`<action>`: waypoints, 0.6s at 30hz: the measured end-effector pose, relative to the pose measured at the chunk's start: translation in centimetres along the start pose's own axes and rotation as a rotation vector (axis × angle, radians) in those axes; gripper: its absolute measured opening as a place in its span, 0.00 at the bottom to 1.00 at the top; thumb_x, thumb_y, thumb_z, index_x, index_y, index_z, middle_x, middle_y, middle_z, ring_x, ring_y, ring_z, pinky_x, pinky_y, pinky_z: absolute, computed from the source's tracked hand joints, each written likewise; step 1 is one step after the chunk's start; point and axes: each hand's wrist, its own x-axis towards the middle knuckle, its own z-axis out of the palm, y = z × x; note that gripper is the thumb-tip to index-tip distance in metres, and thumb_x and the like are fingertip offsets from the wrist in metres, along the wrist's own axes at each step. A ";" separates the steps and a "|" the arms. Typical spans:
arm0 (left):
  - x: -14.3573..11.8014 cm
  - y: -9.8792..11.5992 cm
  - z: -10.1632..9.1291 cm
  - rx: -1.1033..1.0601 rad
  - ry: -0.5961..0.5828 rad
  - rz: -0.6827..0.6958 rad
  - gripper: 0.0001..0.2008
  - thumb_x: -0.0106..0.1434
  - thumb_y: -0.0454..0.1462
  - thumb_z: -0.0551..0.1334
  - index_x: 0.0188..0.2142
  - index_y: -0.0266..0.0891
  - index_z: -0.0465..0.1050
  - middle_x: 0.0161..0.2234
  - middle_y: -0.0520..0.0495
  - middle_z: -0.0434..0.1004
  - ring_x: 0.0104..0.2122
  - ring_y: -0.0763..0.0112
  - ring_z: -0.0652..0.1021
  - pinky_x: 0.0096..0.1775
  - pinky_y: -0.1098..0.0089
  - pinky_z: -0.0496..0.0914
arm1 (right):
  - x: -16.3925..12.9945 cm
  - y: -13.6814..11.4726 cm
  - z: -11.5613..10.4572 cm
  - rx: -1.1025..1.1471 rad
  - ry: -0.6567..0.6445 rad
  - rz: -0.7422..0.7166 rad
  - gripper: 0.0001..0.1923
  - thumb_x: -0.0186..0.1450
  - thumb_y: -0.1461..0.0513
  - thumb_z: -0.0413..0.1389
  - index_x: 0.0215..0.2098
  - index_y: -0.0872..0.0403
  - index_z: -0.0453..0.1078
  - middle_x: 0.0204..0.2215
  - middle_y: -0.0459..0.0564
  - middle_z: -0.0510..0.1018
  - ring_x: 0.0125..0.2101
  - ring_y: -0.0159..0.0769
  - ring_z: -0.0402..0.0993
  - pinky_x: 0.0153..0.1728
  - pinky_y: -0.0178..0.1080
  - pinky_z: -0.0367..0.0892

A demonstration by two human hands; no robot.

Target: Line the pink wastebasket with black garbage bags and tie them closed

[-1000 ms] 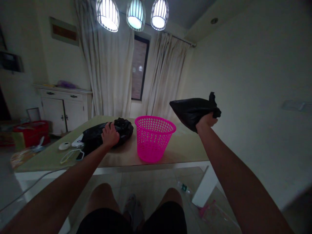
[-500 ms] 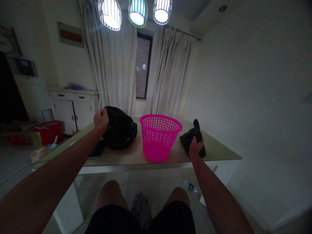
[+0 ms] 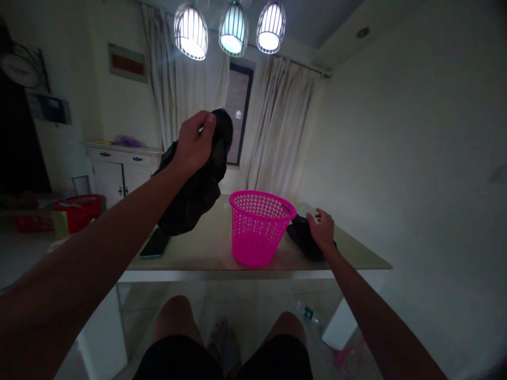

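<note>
Black bag [image 3: 194, 195] hangs from my left hand [image 3: 194, 142], raised above the table [image 3: 190, 250].

My left fingers are pinched on its crumpled, glossy plastic top; the slack body droops below my wrist, left of the pink perforated basket [image 3: 259, 227]. My right hand [image 3: 322, 229] lies spread, fingers apart, on a smaller black bag [image 3: 303, 237] just right of the basket. The dim light swallows the folds of both bags.
</note>
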 end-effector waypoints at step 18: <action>0.5 10.6 7.0 0.214 -0.646 0.792 0.19 0.84 0.48 0.50 0.48 0.45 0.77 0.57 0.47 0.82 0.64 0.62 0.77 0.68 0.50 0.63 | 8.1 -19.4 6.7 1.117 -0.252 -0.223 0.21 0.71 0.50 0.55 0.60 0.46 0.63 0.57 0.53 0.74 0.62 0.40 0.70 0.56 0.44 0.77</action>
